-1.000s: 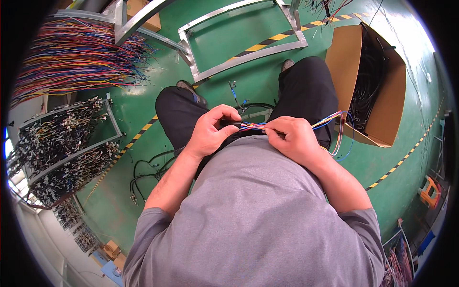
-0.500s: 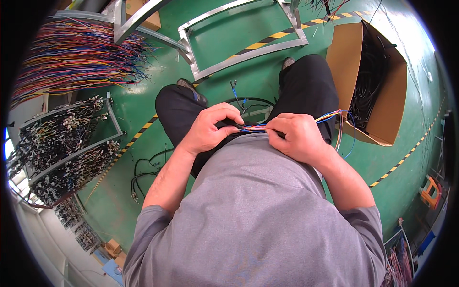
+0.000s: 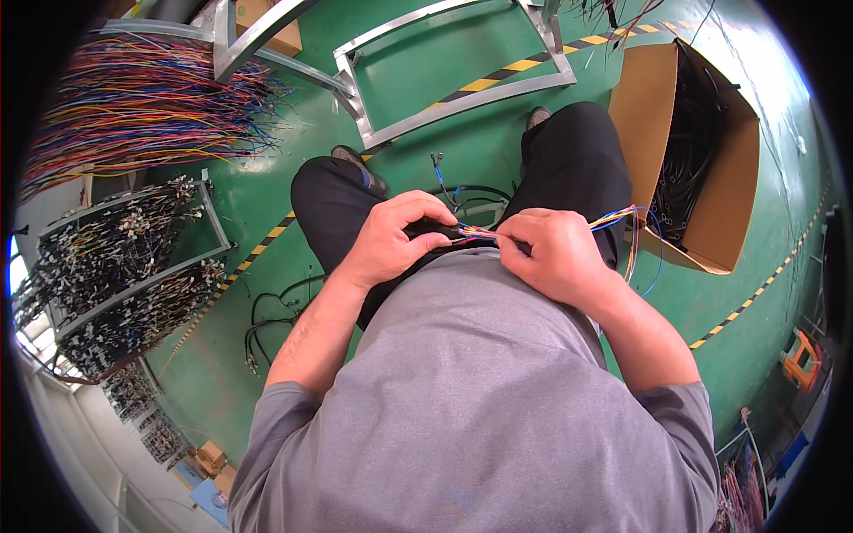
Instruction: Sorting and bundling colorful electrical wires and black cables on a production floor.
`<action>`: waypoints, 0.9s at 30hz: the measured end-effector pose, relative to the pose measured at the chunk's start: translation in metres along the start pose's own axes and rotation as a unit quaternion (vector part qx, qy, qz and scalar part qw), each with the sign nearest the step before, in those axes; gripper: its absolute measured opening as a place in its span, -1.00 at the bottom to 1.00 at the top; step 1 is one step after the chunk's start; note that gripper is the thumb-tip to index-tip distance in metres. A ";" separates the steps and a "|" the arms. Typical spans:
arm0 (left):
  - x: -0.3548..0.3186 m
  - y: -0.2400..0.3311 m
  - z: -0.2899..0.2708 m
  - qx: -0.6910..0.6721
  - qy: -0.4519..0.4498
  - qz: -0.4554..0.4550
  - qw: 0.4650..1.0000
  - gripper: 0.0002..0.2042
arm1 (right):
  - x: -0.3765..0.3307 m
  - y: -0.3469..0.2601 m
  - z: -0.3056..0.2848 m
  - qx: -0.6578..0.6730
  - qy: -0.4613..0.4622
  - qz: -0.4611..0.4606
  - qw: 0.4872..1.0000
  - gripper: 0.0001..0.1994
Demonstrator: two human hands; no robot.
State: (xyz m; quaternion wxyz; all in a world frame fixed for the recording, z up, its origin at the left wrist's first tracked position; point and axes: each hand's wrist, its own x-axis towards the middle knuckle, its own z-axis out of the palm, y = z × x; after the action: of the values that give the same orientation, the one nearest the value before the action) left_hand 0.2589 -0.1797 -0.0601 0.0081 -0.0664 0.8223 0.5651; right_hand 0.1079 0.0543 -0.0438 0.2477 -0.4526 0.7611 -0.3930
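Observation:
A bundle of thin coloured wires [image 3: 480,233], mostly red, yellow, white and blue, stretches between my two hands in front of my waist. My left hand [image 3: 395,235] closes thumb and forefinger about the bundle's left part, where something dark, perhaps a black sleeve, shows between them. Closed over the wires on the other side is my right hand [image 3: 551,249], its fingertips pressed together on them. Loose wire ends [image 3: 622,213] come out past it, fan over my right thigh and hang down. Black cable [image 3: 475,189] with small blue parts lies below, between my knees.
An open cardboard box [image 3: 644,120] of black tubes stands at the right. A metal frame [image 3: 471,107] is ahead. Many coloured wires [image 3: 151,107] lie on a rack at the far left, above racks of connectored harnesses [image 3: 124,231]. Black cables [image 3: 267,324] lie on the green floor.
My left thumb and forefinger have parted slightly around the bundle. More of the coloured wires shows between my hands, which stay almost in place.

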 end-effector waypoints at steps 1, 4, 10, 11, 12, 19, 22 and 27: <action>0.000 0.000 0.001 -0.006 0.010 -0.015 1.000 -0.73 | -0.001 -0.001 0.002 0.000 0.000 0.000 1.000 -0.88; -0.003 -0.002 0.004 -0.028 0.017 -0.030 0.999 -0.73 | -0.004 -0.003 0.004 -0.040 0.016 -0.026 0.999 -0.91; -0.005 -0.010 0.006 -0.046 0.009 -0.046 0.998 -0.72 | -0.006 -0.002 0.005 -0.034 0.011 -0.014 0.999 -0.91; -0.005 -0.011 0.006 -0.046 0.008 -0.046 0.998 -0.72 | -0.007 -0.001 0.006 -0.025 0.012 -0.013 1.000 -0.91; -0.006 -0.012 0.006 -0.056 0.009 -0.054 0.997 -0.72 | -0.007 -0.001 0.007 -0.016 0.013 -0.012 1.000 -0.91; -0.008 -0.015 0.006 -0.057 0.000 -0.056 0.997 -0.73 | -0.006 -0.001 0.004 -0.033 0.003 -0.037 0.999 -0.91; -0.006 -0.009 0.006 -0.039 0.005 -0.045 0.998 -0.74 | -0.001 -0.004 -0.003 -0.062 -0.024 -0.082 0.994 -0.91; -0.006 -0.008 0.003 -0.018 0.006 -0.007 1.000 -0.75 | 0.004 -0.004 -0.006 -0.128 -0.026 -0.150 0.980 -0.90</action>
State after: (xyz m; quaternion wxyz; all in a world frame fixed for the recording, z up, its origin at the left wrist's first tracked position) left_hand 0.2653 -0.1789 -0.0682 0.0057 -0.0753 0.8117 0.5792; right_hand 0.1034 0.0514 -0.0368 0.1462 -0.5998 0.7216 -0.3133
